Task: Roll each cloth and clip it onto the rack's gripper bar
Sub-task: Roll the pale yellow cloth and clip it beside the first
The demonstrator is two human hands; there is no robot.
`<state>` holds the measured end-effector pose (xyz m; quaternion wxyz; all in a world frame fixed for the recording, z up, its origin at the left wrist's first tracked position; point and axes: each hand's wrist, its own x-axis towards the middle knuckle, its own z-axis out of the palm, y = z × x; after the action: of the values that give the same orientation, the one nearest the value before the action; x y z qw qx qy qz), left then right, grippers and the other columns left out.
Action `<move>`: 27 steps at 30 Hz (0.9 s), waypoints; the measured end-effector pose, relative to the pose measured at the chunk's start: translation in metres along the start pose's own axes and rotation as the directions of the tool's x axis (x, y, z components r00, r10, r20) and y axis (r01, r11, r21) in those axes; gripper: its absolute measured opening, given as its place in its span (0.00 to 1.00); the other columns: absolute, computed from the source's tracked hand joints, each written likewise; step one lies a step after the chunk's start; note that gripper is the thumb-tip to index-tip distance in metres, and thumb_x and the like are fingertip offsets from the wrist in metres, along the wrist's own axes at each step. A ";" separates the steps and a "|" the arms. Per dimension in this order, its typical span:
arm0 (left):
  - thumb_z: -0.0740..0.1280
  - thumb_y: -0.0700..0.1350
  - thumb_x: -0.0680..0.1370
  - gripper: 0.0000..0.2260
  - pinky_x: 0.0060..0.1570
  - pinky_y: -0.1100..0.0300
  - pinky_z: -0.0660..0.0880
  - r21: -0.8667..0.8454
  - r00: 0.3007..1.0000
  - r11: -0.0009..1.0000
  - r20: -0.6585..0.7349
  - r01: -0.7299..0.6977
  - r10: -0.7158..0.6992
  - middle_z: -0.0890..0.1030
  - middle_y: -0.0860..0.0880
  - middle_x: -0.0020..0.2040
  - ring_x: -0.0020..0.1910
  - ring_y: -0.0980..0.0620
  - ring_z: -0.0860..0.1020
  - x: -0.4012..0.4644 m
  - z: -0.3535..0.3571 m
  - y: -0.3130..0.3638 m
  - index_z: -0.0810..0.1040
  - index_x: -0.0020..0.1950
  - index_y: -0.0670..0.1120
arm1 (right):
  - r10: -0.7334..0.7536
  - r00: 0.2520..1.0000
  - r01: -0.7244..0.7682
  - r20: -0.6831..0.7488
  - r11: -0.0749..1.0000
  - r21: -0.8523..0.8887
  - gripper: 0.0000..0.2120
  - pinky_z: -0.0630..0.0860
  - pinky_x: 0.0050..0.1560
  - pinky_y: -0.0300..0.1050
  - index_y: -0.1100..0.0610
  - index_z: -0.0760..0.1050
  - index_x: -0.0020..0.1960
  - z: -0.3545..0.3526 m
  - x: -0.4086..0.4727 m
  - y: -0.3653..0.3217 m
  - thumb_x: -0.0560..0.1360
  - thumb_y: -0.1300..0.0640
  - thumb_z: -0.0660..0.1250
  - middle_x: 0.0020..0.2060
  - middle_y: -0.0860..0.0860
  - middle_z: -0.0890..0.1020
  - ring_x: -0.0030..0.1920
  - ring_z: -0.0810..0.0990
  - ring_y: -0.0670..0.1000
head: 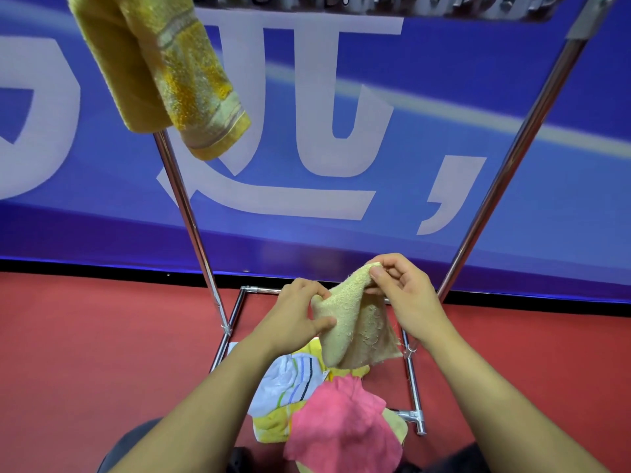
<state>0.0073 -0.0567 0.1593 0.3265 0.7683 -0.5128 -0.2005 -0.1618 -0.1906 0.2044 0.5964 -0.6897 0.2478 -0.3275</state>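
Observation:
A small beige terry cloth (355, 331) hangs between my hands above the rack's base. My left hand (300, 310) pinches its left edge, and my right hand (401, 285) grips its top corner, lifted higher. A rolled yellow towel (164, 70) hangs at the upper left, its top end out of the frame, so I cannot see what holds it. The gripper bar (375, 5) with its metal clips runs along the top edge. On the floor below lie a pink cloth (341, 425), a white striped cloth (290, 380) and a yellow cloth (273, 425).
Two slanted chrome rack posts (191, 227) (505, 172) rise from a chrome base frame (411, 387) on the red floor (102, 353). A blue banner (444, 114) with large white characters stands close behind the rack. My dark-clad knees show at the bottom edge.

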 end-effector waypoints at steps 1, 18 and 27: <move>0.77 0.51 0.74 0.16 0.62 0.61 0.62 -0.006 1.000 1.000 0.020 0.005 -0.005 0.71 0.54 0.60 0.63 0.51 0.67 0.000 -0.001 0.001 0.75 0.57 0.57 | -0.003 1.000 0.003 0.019 1.000 -0.003 0.05 0.82 0.49 0.42 0.60 0.78 0.53 -0.001 -0.001 -0.001 0.81 0.65 0.64 0.43 0.52 0.84 0.46 0.84 0.48; 0.75 0.54 0.75 0.11 0.51 0.55 0.75 0.114 0.988 0.990 -0.142 0.078 -0.062 0.81 0.51 0.46 0.47 0.52 0.79 -0.002 -0.028 -0.006 0.82 0.42 0.48 | 0.111 0.978 -0.118 -0.177 0.993 -0.029 0.04 0.82 0.45 0.37 0.59 0.79 0.50 -0.021 0.009 0.019 0.81 0.60 0.66 0.45 0.58 0.85 0.46 0.85 0.53; 0.79 0.40 0.71 0.13 0.38 0.70 0.71 -0.168 0.981 0.985 -0.183 0.028 -0.059 0.79 0.53 0.36 0.31 0.62 0.73 0.001 -0.029 -0.004 0.78 0.43 0.54 | 0.152 0.954 -0.164 -0.259 0.986 -0.025 0.05 0.80 0.44 0.36 0.59 0.79 0.53 -0.026 0.009 0.021 0.81 0.57 0.67 0.46 0.56 0.86 0.42 0.88 0.53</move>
<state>0.0290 -0.0483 0.1769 0.4314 0.7650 -0.4446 -0.1761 -0.1744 -0.2178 0.1868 0.5676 -0.6330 0.3846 -0.3595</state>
